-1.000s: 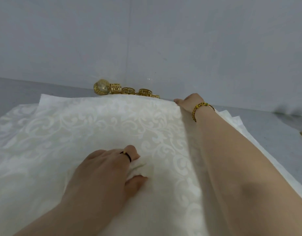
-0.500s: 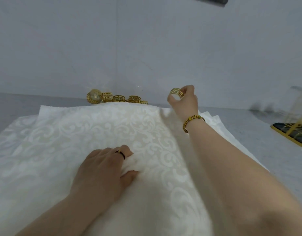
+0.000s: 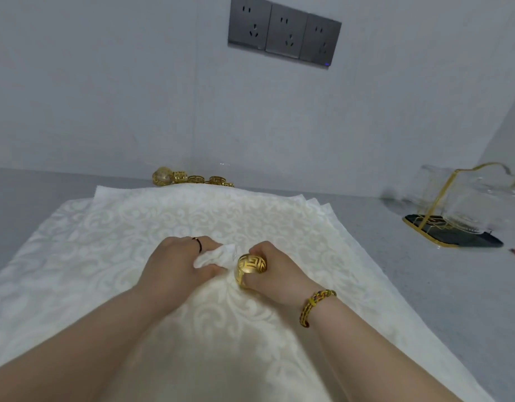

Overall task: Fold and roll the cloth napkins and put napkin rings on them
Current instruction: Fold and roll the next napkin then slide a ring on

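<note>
**Head view**

Your left hand (image 3: pixel 178 265) pinches a gathered tuft (image 3: pixel 218 255) of the top napkin (image 3: pixel 163 221) between thumb and curled fingers. Your right hand (image 3: pixel 276 271) grips a gold napkin ring (image 3: pixel 250 266), fingers curled round its band, with the opening turned toward the tuft. Ring and tuft are just beside each other; whether they touch cannot be told. The napkin lies spread on the grey table (image 3: pixel 424 285), on top of other napkins whose edges show at the far right corner. Spare rings (image 3: pixel 192 179) sit in a row by the wall, behind the napkin's far edge.

**Probable step:** threading the tuft into the ring.

**Possible faults**
- The tuft may splay and snag on the ring's cut-out pattern if your pinch is loose.
- The lower napkins may drag along if you pull upward too briskly.
- The ring may slip and roll across the hard table if your grip shifts.
- The bundle may come out uneven, since the cloth is not folded or rolled here.

**Writing:** none is legible. The socket panel (image 3: pixel 284 34) shows no readable marking. The ring's fret pattern is ornament, not lettering.
</note>
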Demonstrator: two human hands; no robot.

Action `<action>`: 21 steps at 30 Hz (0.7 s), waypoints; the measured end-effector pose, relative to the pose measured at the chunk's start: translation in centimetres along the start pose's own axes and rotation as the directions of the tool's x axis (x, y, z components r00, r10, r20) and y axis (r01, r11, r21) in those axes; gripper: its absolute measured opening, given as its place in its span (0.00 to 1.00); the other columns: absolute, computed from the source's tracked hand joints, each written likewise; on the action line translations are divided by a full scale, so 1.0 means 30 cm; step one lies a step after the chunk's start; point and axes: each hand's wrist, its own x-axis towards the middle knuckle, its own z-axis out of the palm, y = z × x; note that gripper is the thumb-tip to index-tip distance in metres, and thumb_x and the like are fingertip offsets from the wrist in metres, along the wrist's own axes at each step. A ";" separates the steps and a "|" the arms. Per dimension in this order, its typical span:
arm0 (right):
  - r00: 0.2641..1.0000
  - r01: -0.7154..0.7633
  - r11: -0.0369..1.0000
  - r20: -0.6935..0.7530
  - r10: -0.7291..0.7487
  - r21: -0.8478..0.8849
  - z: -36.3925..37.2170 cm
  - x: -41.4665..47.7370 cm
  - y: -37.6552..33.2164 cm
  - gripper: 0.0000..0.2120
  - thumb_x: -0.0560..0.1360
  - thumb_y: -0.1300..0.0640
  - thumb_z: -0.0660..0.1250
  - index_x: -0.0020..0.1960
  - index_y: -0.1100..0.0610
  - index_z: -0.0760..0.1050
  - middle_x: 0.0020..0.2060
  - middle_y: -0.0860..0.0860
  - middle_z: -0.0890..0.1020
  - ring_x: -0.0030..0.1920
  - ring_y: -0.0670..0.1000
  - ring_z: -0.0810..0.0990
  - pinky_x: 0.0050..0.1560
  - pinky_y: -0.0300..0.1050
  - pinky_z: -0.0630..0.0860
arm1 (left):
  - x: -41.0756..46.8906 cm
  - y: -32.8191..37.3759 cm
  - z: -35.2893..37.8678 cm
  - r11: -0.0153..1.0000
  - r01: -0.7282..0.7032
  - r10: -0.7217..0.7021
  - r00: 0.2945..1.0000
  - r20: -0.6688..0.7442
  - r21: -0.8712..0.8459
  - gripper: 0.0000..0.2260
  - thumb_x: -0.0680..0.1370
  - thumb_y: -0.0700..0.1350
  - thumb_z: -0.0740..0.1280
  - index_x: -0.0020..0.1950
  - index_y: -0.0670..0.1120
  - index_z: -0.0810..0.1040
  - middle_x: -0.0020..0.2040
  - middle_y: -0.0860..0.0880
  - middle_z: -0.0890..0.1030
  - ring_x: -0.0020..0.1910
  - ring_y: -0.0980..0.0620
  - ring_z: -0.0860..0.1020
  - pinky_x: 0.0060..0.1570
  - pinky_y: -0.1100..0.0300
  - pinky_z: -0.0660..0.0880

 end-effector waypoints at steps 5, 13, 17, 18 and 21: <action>0.975 -0.013 0.984 -0.218 0.051 0.176 0.054 -0.017 0.016 0.19 0.71 0.56 0.67 0.60 0.53 0.66 0.54 0.51 0.74 0.49 0.48 0.73 0.39 0.32 0.67 | -0.072 0.039 0.021 0.898 0.075 -0.130 0.986 -0.100 -0.434 0.12 0.68 0.43 0.74 0.43 0.59 0.80 0.45 0.63 0.80 0.47 0.63 0.78 0.46 0.69 0.72; 0.999 0.044 0.454 -0.046 -0.006 0.890 0.064 -0.023 -0.004 0.24 0.59 0.60 0.70 0.55 0.59 0.71 0.45 0.52 0.81 0.39 0.46 0.81 0.42 0.36 0.78 | -0.060 0.030 0.013 0.778 0.110 -0.234 0.965 -0.122 -0.619 0.14 0.72 0.38 0.70 0.41 0.60 0.79 0.39 0.59 0.82 0.38 0.63 0.79 0.36 0.72 0.73; 0.998 0.043 0.451 -0.017 -0.061 0.892 0.077 -0.033 -0.005 0.24 0.59 0.60 0.70 0.54 0.59 0.72 0.45 0.53 0.82 0.41 0.46 0.82 0.41 0.36 0.78 | -0.061 0.030 0.005 0.776 0.112 -0.211 0.973 -0.089 -0.621 0.16 0.73 0.36 0.68 0.41 0.59 0.78 0.33 0.68 0.80 0.34 0.71 0.77 0.32 0.79 0.70; 0.998 0.058 0.469 -0.036 -0.057 0.881 0.079 -0.031 -0.002 0.24 0.59 0.59 0.70 0.55 0.58 0.72 0.47 0.53 0.82 0.43 0.47 0.82 0.44 0.37 0.78 | -0.064 0.033 0.004 0.782 0.112 -0.200 0.977 -0.076 -0.613 0.16 0.74 0.35 0.67 0.41 0.59 0.78 0.32 0.68 0.80 0.34 0.71 0.77 0.32 0.79 0.70; 0.991 0.130 0.564 -0.098 -0.087 0.816 0.074 -0.027 0.006 0.20 0.64 0.64 0.73 0.53 0.55 0.72 0.49 0.52 0.81 0.44 0.44 0.81 0.50 0.36 0.77 | -0.072 0.039 -0.002 0.789 0.104 -0.179 0.982 -0.065 -0.606 0.17 0.73 0.34 0.68 0.40 0.58 0.79 0.36 0.63 0.81 0.36 0.72 0.77 0.33 0.80 0.68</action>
